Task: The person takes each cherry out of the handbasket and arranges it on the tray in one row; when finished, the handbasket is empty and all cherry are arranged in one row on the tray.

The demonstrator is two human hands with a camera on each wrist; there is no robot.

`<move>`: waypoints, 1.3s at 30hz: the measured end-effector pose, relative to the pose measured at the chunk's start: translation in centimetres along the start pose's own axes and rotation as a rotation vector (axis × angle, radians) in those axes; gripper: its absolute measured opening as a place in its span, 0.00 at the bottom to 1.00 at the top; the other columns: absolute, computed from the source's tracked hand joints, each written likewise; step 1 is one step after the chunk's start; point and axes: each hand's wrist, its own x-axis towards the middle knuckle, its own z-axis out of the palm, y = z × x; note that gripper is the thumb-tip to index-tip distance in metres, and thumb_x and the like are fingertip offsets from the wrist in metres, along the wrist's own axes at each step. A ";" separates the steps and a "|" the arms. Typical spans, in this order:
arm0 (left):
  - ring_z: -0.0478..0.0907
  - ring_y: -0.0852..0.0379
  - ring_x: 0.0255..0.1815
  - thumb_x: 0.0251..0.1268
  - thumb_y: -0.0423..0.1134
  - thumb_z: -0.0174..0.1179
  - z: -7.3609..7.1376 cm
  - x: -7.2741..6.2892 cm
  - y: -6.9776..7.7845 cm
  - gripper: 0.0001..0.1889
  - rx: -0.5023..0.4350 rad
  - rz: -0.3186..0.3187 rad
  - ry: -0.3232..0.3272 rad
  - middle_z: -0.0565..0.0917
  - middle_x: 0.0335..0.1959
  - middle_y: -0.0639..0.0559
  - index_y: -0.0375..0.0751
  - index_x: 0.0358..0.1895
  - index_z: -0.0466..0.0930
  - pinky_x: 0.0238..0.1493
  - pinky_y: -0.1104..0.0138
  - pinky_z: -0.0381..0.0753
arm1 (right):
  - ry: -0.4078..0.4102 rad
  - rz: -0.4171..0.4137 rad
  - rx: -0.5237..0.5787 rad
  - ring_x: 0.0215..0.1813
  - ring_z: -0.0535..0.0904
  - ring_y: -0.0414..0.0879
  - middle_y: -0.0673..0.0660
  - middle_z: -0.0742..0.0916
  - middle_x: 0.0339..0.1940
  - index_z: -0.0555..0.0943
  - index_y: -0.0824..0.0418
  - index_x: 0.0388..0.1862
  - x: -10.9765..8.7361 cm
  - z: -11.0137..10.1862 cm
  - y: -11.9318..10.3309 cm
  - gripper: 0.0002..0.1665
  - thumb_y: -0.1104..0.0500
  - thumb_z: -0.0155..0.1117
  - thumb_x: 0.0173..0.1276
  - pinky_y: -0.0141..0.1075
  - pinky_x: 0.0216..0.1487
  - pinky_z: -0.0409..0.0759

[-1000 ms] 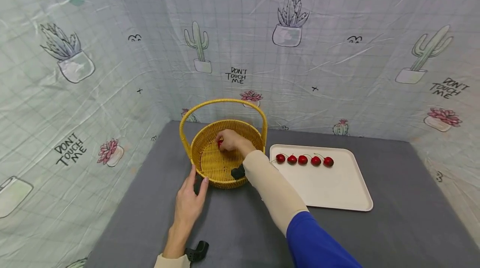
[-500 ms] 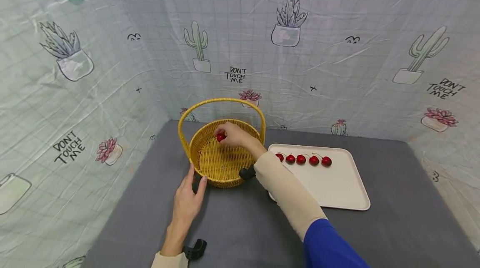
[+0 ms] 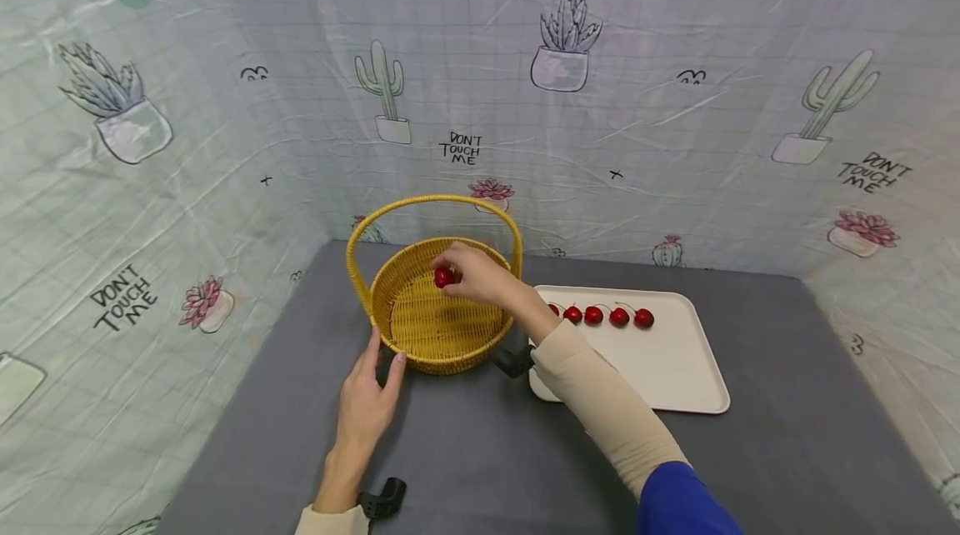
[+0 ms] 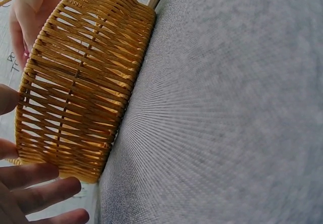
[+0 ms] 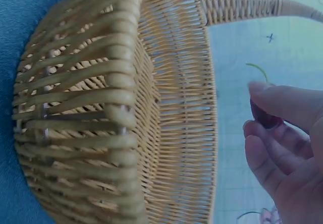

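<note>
My right hand [image 3: 480,275] pinches a dark red cherry [image 3: 444,277] between thumb and fingers. It is held over the yellow wicker basket [image 3: 427,358]; in the right wrist view the cherry's green stem [image 5: 258,69] sticks out above the thumb. My left hand [image 3: 365,402] rests at the basket's near left side, thumb and forefinger spread against the rim. The left wrist view shows its fingers [image 4: 48,191] fairly straight beside the woven wall. The visible part of the basket's floor holds no cherry.
A cream tray [image 3: 660,368] lies right of the basket, with several stemmed cherries [image 3: 618,317] in a row along its back part; my right arm covers part of it. The basket's tall handle [image 3: 435,199] arches up behind. A patterned curtain [image 3: 675,143] hangs behind the grey table [image 3: 510,452].
My right hand has lifted the cherry a little from deeper inside the basket, and my forearm has shifted to the right. My left hand stays at the rim. The view has turned slightly.
</note>
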 end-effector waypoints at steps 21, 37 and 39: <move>0.81 0.39 0.60 0.75 0.56 0.54 0.0 -0.1 0.3 0.37 -0.012 -0.021 -0.023 0.73 0.71 0.38 0.46 0.80 0.56 0.57 0.41 0.78 | 0.185 -0.013 0.056 0.41 0.80 0.41 0.55 0.81 0.51 0.79 0.61 0.64 -8.4 -2.4 -0.3 0.25 0.58 0.69 0.68 0.33 0.45 0.84; 0.81 0.38 0.60 0.75 0.57 0.54 -0.1 -0.1 0.3 0.37 -0.020 -0.029 -0.033 0.72 0.72 0.40 0.48 0.80 0.54 0.58 0.41 0.78 | 0.368 0.153 0.024 0.45 0.83 0.50 0.59 0.81 0.52 0.80 0.63 0.60 -15.4 -4.9 4.5 0.22 0.63 0.69 0.67 0.46 0.49 0.84; 0.81 0.38 0.60 0.75 0.57 0.54 -0.2 -0.1 0.3 0.37 -0.017 -0.031 -0.032 0.72 0.72 0.40 0.47 0.80 0.54 0.58 0.41 0.78 | 0.386 0.184 0.011 0.44 0.83 0.51 0.61 0.81 0.51 0.79 0.64 0.60 -16.2 -5.3 5.3 0.23 0.63 0.68 0.66 0.47 0.49 0.84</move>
